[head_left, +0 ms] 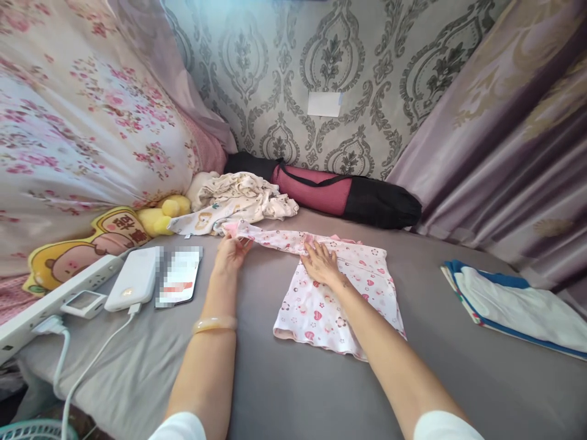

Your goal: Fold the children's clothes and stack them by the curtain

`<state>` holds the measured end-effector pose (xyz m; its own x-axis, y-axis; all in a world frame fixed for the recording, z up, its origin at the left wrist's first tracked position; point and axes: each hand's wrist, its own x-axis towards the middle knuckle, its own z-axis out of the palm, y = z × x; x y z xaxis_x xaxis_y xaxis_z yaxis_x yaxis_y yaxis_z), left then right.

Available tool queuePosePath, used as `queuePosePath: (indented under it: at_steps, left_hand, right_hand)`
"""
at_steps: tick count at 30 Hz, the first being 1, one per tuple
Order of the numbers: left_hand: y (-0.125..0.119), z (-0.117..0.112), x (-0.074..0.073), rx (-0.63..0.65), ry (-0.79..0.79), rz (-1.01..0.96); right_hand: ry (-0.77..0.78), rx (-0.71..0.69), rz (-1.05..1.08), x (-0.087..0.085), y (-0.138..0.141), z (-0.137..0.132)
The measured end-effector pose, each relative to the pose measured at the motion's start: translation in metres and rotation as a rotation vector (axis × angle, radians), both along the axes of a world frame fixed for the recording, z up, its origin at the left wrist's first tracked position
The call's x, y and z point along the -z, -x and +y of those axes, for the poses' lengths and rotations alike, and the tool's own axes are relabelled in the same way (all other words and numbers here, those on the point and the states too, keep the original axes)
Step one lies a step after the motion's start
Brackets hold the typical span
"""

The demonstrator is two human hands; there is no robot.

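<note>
A small white garment printed with pink hearts lies flat on the grey bed sheet. Its sleeve stretches out to the left. My left hand pinches the end of that sleeve, fingers closed on the cloth. A pale bangle sits on that wrist. My right hand rests flat on the garment's upper part, fingers spread, pressing it down.
A heap of unfolded pale clothes lies behind the sleeve. A folded blue-and-white stack sits at the right. A phone, a white power bank, a power strip, a yellow plush cushion and a red-black bag border the area.
</note>
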<state>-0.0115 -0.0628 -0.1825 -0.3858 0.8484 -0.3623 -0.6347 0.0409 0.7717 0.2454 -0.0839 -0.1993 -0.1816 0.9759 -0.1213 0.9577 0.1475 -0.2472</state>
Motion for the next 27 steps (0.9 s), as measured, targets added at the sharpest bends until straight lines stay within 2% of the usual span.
queuePosePath:
  at_steps: [2, 4, 10, 13, 18, 20, 22, 24, 27]
  left_hand:
    - [0.008, -0.002, -0.001, 0.042, 0.033, -0.001]
    - [0.013, -0.003, -0.001, 0.01, 0.092, 0.06]
    - [0.023, -0.003, 0.005, -0.376, 0.102, 0.299]
    - [0.025, -0.004, 0.007, -0.444, 0.089, 0.316]
    - [0.02, -0.002, 0.007, -0.421, 0.013, 0.383]
    - [0.019, -0.001, 0.007, -0.404, -0.005, 0.397]
    - [0.018, 0.0, 0.008, -0.397, -0.02, 0.415]
    - [0.019, 0.001, 0.009, -0.372, -0.029, 0.449]
    - [0.02, 0.002, 0.011, -0.324, -0.006, 0.503]
  right_hand:
    - [0.014, 0.001, -0.001, -0.001, 0.0, 0.002]
    - [0.02, 0.007, -0.009, -0.001, 0.0, 0.003]
    - [0.016, 0.005, -0.029, 0.001, 0.001, 0.004]
    - [0.021, 0.003, -0.021, -0.001, 0.0, 0.006]
    - [0.007, -0.016, -0.002, -0.007, -0.001, 0.007]
    - [-0.086, -0.007, 0.005, -0.01, 0.002, 0.005]
    - [-0.246, -0.008, 0.022, -0.012, 0.006, 0.001]
    - [-0.368, -0.075, 0.048, -0.014, 0.013, -0.001]
    - [-0.38, -0.191, 0.066, -0.013, 0.023, -0.001]
